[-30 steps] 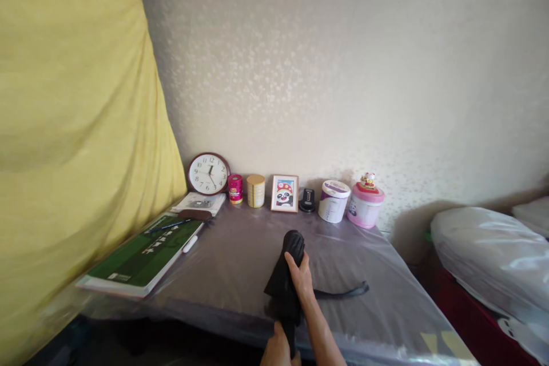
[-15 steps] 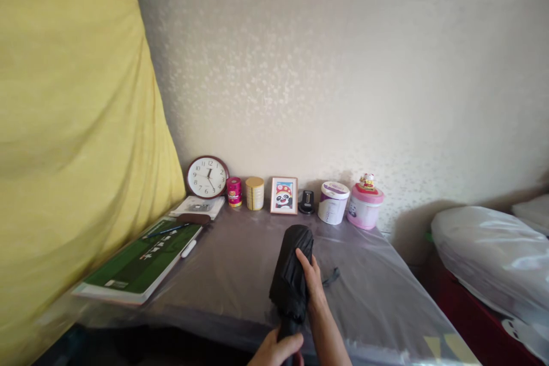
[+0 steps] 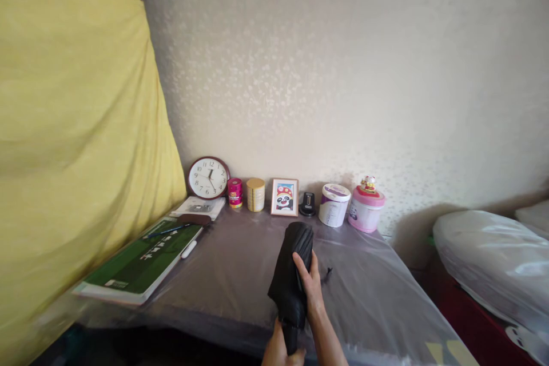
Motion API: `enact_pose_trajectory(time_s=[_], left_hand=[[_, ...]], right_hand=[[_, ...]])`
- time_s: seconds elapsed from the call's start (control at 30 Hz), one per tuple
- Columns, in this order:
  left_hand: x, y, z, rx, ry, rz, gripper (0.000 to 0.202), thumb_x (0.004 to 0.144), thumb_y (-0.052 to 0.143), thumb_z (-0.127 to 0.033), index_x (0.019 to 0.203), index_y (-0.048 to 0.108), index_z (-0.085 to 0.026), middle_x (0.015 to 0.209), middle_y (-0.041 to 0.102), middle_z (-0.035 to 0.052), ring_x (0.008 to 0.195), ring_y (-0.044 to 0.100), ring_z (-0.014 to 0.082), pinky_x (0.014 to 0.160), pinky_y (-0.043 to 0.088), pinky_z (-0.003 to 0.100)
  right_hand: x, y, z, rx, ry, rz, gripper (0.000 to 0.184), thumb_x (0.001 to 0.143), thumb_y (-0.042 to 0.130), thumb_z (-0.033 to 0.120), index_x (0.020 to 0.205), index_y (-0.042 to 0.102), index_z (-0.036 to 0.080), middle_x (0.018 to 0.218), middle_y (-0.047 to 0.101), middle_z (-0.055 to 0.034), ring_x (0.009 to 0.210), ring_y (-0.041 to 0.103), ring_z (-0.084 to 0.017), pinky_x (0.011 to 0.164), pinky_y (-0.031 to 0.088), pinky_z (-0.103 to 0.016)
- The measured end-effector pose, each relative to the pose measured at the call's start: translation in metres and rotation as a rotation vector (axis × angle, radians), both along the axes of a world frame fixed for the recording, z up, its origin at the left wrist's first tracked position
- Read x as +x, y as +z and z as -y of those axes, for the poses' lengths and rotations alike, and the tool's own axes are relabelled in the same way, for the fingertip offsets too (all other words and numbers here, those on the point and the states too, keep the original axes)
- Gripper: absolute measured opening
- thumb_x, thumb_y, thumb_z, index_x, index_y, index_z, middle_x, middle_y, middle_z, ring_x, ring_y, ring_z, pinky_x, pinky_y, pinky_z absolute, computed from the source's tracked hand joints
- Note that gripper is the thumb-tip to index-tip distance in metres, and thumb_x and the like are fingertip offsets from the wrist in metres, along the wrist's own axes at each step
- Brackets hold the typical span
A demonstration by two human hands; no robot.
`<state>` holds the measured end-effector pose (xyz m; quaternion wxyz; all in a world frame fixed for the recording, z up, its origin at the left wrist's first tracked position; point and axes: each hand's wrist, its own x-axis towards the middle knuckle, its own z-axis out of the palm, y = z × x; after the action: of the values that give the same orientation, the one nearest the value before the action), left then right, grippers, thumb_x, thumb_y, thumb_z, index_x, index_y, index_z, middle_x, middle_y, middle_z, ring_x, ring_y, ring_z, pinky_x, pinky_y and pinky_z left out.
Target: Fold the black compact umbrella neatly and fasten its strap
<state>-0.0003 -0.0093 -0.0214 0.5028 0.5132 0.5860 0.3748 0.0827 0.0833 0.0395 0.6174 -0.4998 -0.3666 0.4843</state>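
A black folding umbrella (image 3: 288, 274), its canopy folded down, is held tilted over the front of the table. Low in the view, my left hand (image 3: 281, 349) is closed around its handle. My right hand (image 3: 312, 289) wraps the canopy from the right side, thumb lying across the dark fabric. A thin dark strap (image 3: 328, 274) sticks out to the right, just past my right fingers. The fingers behind the umbrella are hidden.
Along the wall stand a round clock (image 3: 209, 178), a pink can (image 3: 235, 193), a yellow-lidded jar (image 3: 256, 194), a panda picture frame (image 3: 284, 197), a white-purple tub (image 3: 334, 206) and a pink tub (image 3: 366, 211). A green book (image 3: 137, 266) lies left; a plastic-wrapped bundle (image 3: 489, 266) sits right.
The umbrella has turned a little in my hands, and its folds lie smoother. My left hand has shifted slightly right and lower on the handle; the strap hangs in a different shape.
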Motion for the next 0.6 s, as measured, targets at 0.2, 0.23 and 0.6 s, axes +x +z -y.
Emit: enact_pose_trajectory(time_s=[0.2, 0.23, 0.6], left_hand=[[-0.005, -0.015, -0.011, -0.072, -0.065, -0.350, 0.083, 0.069, 0.055, -0.020, 0.137, 0.010, -0.006, 0.104, 0.063, 0.0174, 0.099, 0.059, 0.0270, 0.084, 0.040, 0.032], [-0.006, -0.013, -0.012, -0.079, -0.071, -0.383, 0.084, 0.070, 0.054, -0.020, 0.138, 0.006, -0.006, 0.104, 0.063, 0.0173, 0.099, 0.059, 0.0268, 0.084, 0.040, 0.032], [-0.009, 0.059, 0.005, -0.089, -0.292, 0.398, 0.055, 0.068, 0.054, -0.037, 0.116, 0.039, -0.016, 0.071, 0.060, -0.0008, 0.052, 0.052, 0.0113, 0.053, 0.039, 0.023]], right_hand=[[-0.008, 0.011, 0.006, -0.037, -0.074, 0.126, 0.094, 0.057, 0.070, 0.052, 0.136, 0.033, 0.019, 0.129, 0.052, -0.0075, 0.119, 0.045, -0.026, 0.097, 0.037, -0.032], [-0.008, 0.012, 0.006, -0.047, -0.078, 0.132, 0.094, 0.057, 0.069, 0.053, 0.137, 0.032, 0.019, 0.130, 0.051, -0.0080, 0.119, 0.045, -0.026, 0.098, 0.036, -0.032], [0.014, -0.002, 0.007, 0.000, 0.041, -0.152, 0.066, 0.063, 0.064, 0.055, 0.119, 0.054, 0.024, 0.111, 0.064, -0.0037, 0.103, 0.058, -0.023, 0.084, 0.047, -0.033]])
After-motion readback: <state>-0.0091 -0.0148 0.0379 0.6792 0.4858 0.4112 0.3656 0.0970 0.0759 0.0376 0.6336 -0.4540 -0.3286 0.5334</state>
